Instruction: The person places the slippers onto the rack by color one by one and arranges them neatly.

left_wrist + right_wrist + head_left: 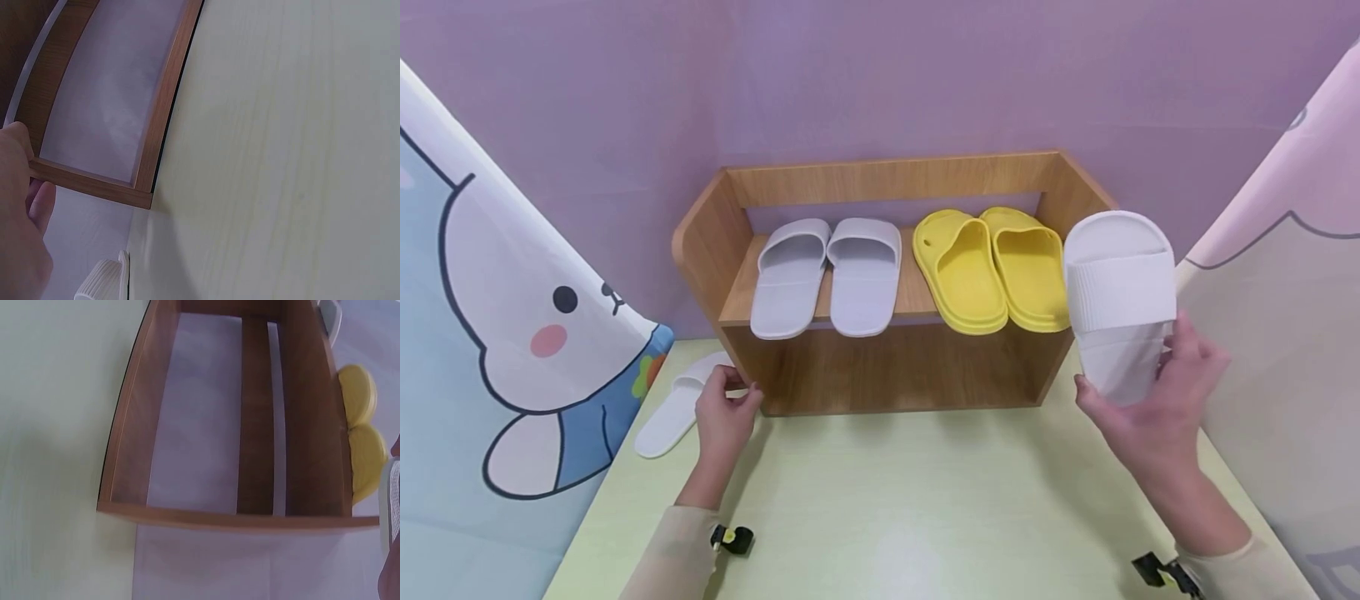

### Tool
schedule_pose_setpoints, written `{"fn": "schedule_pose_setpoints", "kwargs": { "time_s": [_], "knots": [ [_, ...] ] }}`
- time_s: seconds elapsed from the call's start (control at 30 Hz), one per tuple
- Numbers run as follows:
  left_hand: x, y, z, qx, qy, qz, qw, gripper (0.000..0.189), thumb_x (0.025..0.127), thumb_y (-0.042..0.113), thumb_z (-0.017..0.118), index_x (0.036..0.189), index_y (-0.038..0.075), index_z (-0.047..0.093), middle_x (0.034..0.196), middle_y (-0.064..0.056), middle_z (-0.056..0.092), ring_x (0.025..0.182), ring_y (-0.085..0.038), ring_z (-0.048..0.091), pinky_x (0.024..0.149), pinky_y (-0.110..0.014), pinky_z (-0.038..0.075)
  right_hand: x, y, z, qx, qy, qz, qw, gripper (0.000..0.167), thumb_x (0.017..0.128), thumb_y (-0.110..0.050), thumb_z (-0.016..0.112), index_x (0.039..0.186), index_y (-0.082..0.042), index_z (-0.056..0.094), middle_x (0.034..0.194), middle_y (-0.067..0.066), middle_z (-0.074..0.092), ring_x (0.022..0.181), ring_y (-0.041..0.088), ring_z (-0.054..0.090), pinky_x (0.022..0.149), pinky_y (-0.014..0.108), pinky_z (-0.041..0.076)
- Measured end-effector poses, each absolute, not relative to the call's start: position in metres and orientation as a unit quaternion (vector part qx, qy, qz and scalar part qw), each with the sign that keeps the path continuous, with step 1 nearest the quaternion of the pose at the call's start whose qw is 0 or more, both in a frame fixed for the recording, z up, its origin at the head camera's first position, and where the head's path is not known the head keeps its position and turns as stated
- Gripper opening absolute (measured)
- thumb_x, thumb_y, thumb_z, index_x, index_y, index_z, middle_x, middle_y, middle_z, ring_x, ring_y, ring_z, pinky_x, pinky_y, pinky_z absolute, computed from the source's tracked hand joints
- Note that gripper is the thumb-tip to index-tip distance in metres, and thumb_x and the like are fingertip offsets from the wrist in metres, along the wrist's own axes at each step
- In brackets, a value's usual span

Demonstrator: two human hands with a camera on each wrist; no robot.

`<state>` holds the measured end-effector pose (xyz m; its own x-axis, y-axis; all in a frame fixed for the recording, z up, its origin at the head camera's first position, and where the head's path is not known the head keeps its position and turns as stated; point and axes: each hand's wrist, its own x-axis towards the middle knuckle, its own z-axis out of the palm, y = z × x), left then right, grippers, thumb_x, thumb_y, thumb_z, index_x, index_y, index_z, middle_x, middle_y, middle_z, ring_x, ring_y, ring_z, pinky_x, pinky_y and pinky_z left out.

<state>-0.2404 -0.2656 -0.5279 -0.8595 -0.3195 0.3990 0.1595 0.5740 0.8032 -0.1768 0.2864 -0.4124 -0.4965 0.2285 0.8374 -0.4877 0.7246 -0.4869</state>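
Note:
My right hand (1176,408) holds a white slide slipper (1120,292) upright by its heel end, thumb and fingers on opposite edges, just off the right side of a small wooden shoe rack (895,183). At the right border of the right wrist view, part of that slipper shows. My left hand (726,417) pinches the front edge of the rack's left side panel (90,187) between thumb and fingers. Another white slide slipper (670,412) lies on the table left of the rack, partly hidden behind this hand.
On the upper shelf sit two pale grey slide slippers (790,292) at left and two yellow clogs (966,279) at right. Below them is the rack's lower shelf (895,379). The rack stands on a pale wood-grain table (887,500), against a purple backdrop (887,75).

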Motion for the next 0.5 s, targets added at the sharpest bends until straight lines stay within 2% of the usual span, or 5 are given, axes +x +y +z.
{"fn": "schedule_pose_setpoints", "kwargs": {
  "time_s": [0.1, 0.27, 0.33, 0.4, 0.5],
  "knots": [
    [-0.24, -0.266, -0.528, 0.046, -0.846, -0.461, 0.263, 0.03, 0.092, -0.002, 0.081, 0.114, 0.004, 0.061, 0.11, -0.013, 0.072, 0.105, -0.031, 0.073, 0.074, -0.006, 0.053, -0.176, 0.28, -0.413, 0.104, -0.784, 0.366, 0.49, 0.112, 0.062, -0.035, 0.082, 0.161, 0.003, 0.044, 0.143, -0.011, 0.029, 0.121, 0.009, 0.039, 0.09, 0.02, 0.036],
    [-0.24, -0.266, -0.529, 0.046, -0.844, -0.463, 0.266, 0.028, 0.092, -0.003, 0.08, 0.113, 0.003, 0.061, 0.109, -0.015, 0.072, 0.104, -0.033, 0.073, 0.074, -0.005, 0.053, -0.175, 0.268, -0.415, 0.138, -0.787, 0.365, 0.478, 0.112, 0.065, -0.041, 0.08, 0.162, 0.004, 0.044, 0.143, -0.012, 0.028, 0.119, 0.026, 0.043, 0.089, 0.022, 0.036],
    [-0.24, -0.267, -0.529, 0.047, -0.845, -0.462, 0.265, 0.029, 0.093, -0.003, 0.08, 0.113, 0.003, 0.061, 0.11, -0.015, 0.072, 0.104, -0.032, 0.073, 0.074, -0.005, 0.053, -0.175, 0.264, -0.418, 0.144, -0.79, 0.362, 0.473, 0.113, 0.067, -0.043, 0.079, 0.162, 0.004, 0.043, 0.142, -0.002, 0.037, 0.118, 0.027, 0.043, 0.09, 0.022, 0.036],
    [-0.24, -0.266, -0.529, 0.047, -0.847, -0.46, 0.264, 0.029, 0.093, -0.003, 0.08, 0.113, 0.003, 0.061, 0.11, -0.015, 0.072, 0.104, -0.032, 0.073, 0.074, -0.005, 0.053, -0.174, 0.26, -0.42, 0.152, -0.791, 0.361, 0.47, 0.112, 0.068, -0.046, 0.079, 0.161, 0.005, 0.043, 0.138, 0.016, 0.045, 0.122, 0.022, 0.041, 0.091, 0.023, 0.036],
    [-0.24, -0.266, -0.529, 0.046, -0.848, -0.457, 0.263, 0.029, 0.093, -0.002, 0.08, 0.114, 0.004, 0.061, 0.11, -0.014, 0.072, 0.104, -0.031, 0.073, 0.074, -0.005, 0.053, -0.174, 0.254, -0.422, 0.167, -0.792, 0.359, 0.465, 0.11, 0.071, -0.047, 0.079, 0.16, 0.006, 0.043, 0.135, 0.043, 0.04, 0.13, 0.015, 0.034, 0.091, 0.024, 0.036]
  ]
}}
